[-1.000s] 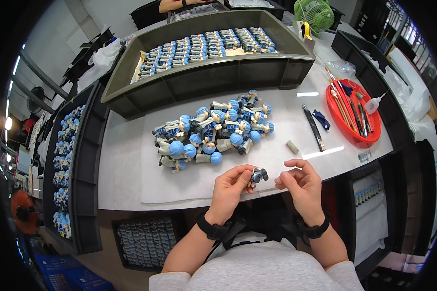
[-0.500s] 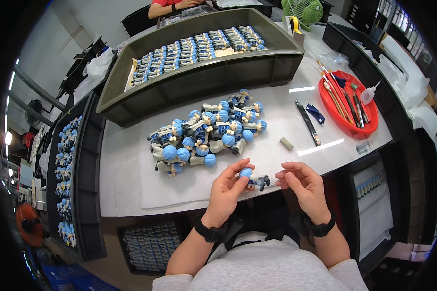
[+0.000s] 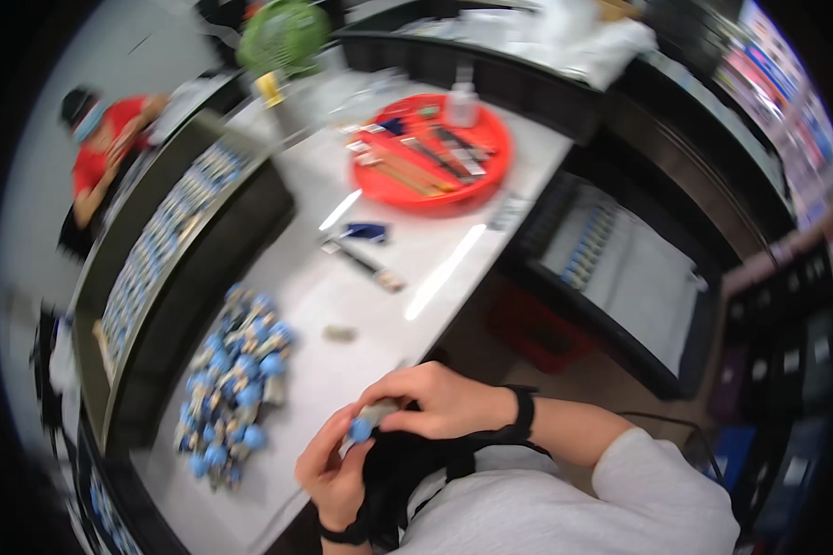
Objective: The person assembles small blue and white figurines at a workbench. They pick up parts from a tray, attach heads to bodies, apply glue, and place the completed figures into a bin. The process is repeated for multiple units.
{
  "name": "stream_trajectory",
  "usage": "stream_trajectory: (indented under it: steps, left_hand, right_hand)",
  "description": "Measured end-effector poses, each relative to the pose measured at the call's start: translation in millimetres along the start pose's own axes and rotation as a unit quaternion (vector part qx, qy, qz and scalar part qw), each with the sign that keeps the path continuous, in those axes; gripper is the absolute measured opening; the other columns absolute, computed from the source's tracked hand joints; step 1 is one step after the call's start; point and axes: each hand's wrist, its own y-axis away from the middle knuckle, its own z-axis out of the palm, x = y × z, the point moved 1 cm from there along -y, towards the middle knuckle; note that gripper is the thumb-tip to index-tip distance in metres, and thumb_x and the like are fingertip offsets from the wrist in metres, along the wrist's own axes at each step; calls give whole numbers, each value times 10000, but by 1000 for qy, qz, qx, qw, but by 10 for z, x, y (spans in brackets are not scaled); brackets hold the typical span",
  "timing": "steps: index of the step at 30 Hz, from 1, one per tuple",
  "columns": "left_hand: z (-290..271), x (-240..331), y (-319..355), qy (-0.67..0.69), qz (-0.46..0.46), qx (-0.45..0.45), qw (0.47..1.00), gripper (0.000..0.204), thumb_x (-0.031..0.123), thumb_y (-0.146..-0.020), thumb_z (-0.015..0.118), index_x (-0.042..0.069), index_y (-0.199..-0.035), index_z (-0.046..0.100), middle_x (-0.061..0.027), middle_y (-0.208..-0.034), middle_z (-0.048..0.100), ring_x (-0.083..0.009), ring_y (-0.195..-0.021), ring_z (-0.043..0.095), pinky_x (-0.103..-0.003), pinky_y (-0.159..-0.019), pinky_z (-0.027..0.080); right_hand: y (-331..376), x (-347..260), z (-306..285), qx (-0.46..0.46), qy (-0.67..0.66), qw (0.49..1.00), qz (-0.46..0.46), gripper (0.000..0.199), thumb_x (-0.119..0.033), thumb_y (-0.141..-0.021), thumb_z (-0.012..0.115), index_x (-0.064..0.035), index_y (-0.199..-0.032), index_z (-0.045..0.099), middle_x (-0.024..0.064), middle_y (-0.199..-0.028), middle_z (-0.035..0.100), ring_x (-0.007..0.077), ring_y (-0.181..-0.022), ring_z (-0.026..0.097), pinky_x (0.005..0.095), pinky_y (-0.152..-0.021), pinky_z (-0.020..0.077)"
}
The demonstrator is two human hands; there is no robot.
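A small blue-haired figurine point(image 3: 362, 428) is held between my two hands, just off the table's front edge. My left hand point(image 3: 336, 470) closes around its blue head. The fingers of my right hand point(image 3: 435, 400) are closed on its grey lower body, which they partly hide. Left of my hands, a heap of similar figurines point(image 3: 241, 393) lies on the white table point(image 3: 342, 287). A short greyish cylinder point(image 3: 339, 332) lies beyond my hands. The picture is smeared by motion, so fine detail is lost.
A deep olive tray point(image 3: 180, 268) holds rows of figurines. A red dish point(image 3: 416, 199) carries brushes and a white bottle point(image 3: 462, 104). A dark slim tool point(image 3: 366, 265) and a navy cloth piece point(image 3: 366, 231) lie nearby. At right sits a black lined tray point(image 3: 620, 277). A person in red point(image 3: 111, 153) sits opposite.
The view has swung to the right. My right hand has come over to the figurine and now grips its body; before, it was apart and open while only my left hand held it.
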Motion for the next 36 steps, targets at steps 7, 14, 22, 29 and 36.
stream_trajectory:
  steps: [7,14,22,29,36]
  left_hand:
    - [130,4,-205,-155,57,28,986,266,-90,-857,567,-83,-1123,555,-185,-1245,547,-212,-944,608,-293,-793,500]
    - [79,-186,-244,-207,5,129,970,225,-49,-861,597,-71,-1085,581,-134,-1070,615,-178,-894,575,-283,-803,479]
    - [143,-178,-257,-259,11,125,958,197,-38,-857,609,-64,-1051,597,-119,-1047,625,-172,-861,581,-274,-776,479]
    - [145,-200,-252,-294,20,123,948,181,-19,-861,615,-62,-1036,606,-115,-1036,629,-170,-855,582,-275,-766,480]
    - [202,-166,-259,-321,23,119,939,175,-18,-867,606,-51,-1039,611,-123,-1041,633,-179,-854,587,-282,-768,482]
  right_hand:
    - [576,83,-913,204,38,978,17,283,-32,-747,701,-5,-1021,636,104,-941,653,174,-835,639,279,-727,523]
    - [1853,452,-2523,512,184,824,156,230,-64,-683,758,-1,-869,639,64,-823,656,124,-748,609,269,-683,507]
    - [2688,1138,-3160,309,183,820,445,200,-57,-613,765,18,-737,628,94,-681,661,144,-559,628,270,-514,503]
    - [2767,1469,-3106,153,202,797,548,214,-70,-623,786,17,-734,625,98,-687,663,154,-598,646,275,-547,524]
    - [3008,1810,-3065,125,201,765,599,176,-60,-646,764,-8,-703,605,113,-683,654,178,-608,648,305,-546,518]
